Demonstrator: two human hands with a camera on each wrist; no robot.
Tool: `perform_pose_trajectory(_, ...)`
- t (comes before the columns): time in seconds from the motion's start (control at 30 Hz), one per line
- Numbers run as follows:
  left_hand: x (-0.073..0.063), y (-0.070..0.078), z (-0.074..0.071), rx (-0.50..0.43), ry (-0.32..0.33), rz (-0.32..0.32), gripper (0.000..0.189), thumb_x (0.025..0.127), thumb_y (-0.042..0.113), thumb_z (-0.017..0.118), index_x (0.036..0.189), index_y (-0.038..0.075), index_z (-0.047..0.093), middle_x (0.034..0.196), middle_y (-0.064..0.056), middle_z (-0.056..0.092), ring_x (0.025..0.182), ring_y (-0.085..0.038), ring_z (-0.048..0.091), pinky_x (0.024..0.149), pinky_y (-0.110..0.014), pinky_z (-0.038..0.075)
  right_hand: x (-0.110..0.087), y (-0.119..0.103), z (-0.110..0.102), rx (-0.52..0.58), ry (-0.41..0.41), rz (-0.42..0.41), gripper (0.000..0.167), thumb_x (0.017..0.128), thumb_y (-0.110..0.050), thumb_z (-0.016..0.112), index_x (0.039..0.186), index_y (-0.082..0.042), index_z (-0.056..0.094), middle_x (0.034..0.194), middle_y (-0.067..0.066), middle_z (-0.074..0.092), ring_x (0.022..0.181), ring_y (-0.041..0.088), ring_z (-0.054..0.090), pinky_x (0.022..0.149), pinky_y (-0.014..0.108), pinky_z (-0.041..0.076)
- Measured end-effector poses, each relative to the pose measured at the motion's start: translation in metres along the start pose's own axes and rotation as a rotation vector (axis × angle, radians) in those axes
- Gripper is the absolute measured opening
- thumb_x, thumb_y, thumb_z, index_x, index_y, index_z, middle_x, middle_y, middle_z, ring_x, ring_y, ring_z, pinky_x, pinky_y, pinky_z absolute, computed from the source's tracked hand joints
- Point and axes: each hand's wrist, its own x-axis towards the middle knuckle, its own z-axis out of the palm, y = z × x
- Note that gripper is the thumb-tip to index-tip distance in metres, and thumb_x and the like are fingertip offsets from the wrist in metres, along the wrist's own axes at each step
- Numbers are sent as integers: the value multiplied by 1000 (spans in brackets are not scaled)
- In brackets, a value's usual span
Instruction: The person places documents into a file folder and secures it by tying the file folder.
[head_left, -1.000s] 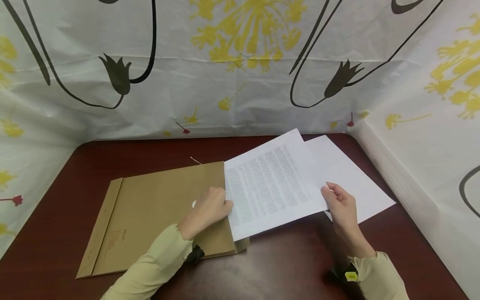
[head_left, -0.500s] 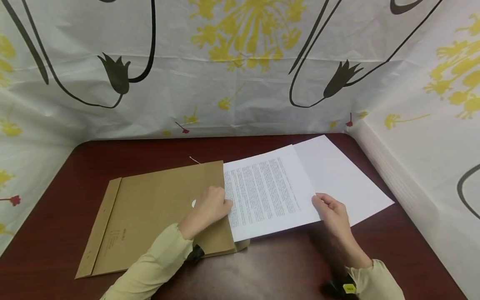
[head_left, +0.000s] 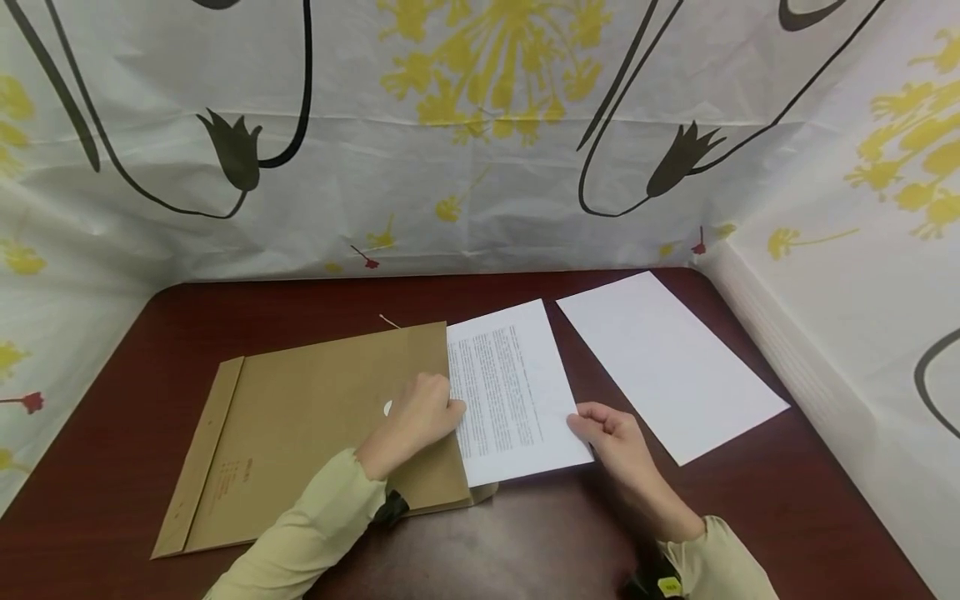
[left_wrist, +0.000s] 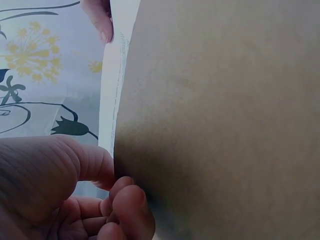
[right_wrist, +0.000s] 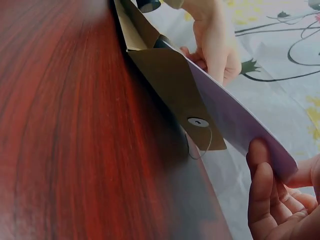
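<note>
A brown paper document envelope lies across the left half of the table, its mouth facing right. My left hand grips the upper edge of that mouth, thumb and curled fingers pinching it in the left wrist view. A printed sheet is partly inside the envelope, its left portion hidden. My right hand pinches the sheet's right edge near its lower corner. The right wrist view shows the envelope's flap below the sheet, with a white button and a loose string.
A blank white sheet lies on the dark red table to the right of my right hand. Patterned white cloth closes off the back and sides.
My right hand has moved left, sliding the printed sheet farther into the envelope. The sheet has come down and no longer overlaps the blank one. My left hand stays put.
</note>
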Motion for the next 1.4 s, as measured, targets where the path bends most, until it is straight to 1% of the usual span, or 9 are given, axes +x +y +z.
perform_pose_trajectory(0.3,-1,1,0,-15,6,6,40,76,4,53,50,14,24,52,5,17,46,-7,16,39,-19,16,-1,1,3,-25,-90,-105,19,88,-7,63,96,9,66,76,12,69,61,11,59,57,24,47)
perform_pose_trajectory(0.53,0,5,1,-22,19,16,38,74,3,51,50,15,23,51,5,17,45,-7,16,38,-19,15,3,-4,24,-41,-226,-193,17,87,-6,64,93,9,67,57,1,56,46,7,45,44,24,41)
perform_pose_trajectory(0.6,0,6,1,-13,26,21,38,74,4,52,50,15,24,52,5,19,45,-7,16,38,-19,15,4,-3,27,-51,-273,-216,16,88,-6,63,92,9,66,56,-1,53,45,7,45,42,25,41)
perform_pose_trajectory(0.7,0,7,1,-7,27,16,39,75,5,53,50,15,25,51,4,20,45,-7,17,38,-19,16,5,-3,28,-65,-297,-216,16,90,-5,59,93,9,65,54,1,53,43,8,45,39,25,39)
perform_pose_trajectory(0.83,0,7,0,-15,28,15,40,75,4,54,50,15,25,51,5,19,45,-7,18,38,-19,17,8,-5,29,-89,-286,-211,18,93,-6,55,98,9,63,54,5,53,42,10,45,39,25,38)
perform_pose_trajectory(0.97,-1,7,-2,-24,31,27,41,75,3,53,50,15,23,51,6,16,44,-6,16,38,-19,16,11,-8,35,-109,-266,-246,14,91,-4,57,95,8,63,51,5,52,41,10,45,39,24,38)
perform_pose_trajectory(1.2,0,6,-2,-22,51,39,40,74,6,55,49,16,25,49,7,17,44,-7,18,38,-20,19,17,-11,54,-114,-330,-259,13,88,-6,62,90,6,66,53,5,54,41,8,46,40,23,41)
perform_pose_trajectory(1.27,0,6,-2,-19,51,35,40,74,7,55,49,16,26,50,7,17,44,-7,19,38,-21,19,18,-13,59,-163,-289,-288,10,86,-7,66,85,3,67,55,2,53,41,5,44,40,23,41)
perform_pose_trajectory(1.4,0,5,-2,-26,47,31,39,74,7,55,49,16,27,49,7,19,43,-7,20,38,-20,20,19,-14,66,-298,-147,-395,8,77,-4,73,75,-4,65,56,-5,52,46,1,42,43,20,38)
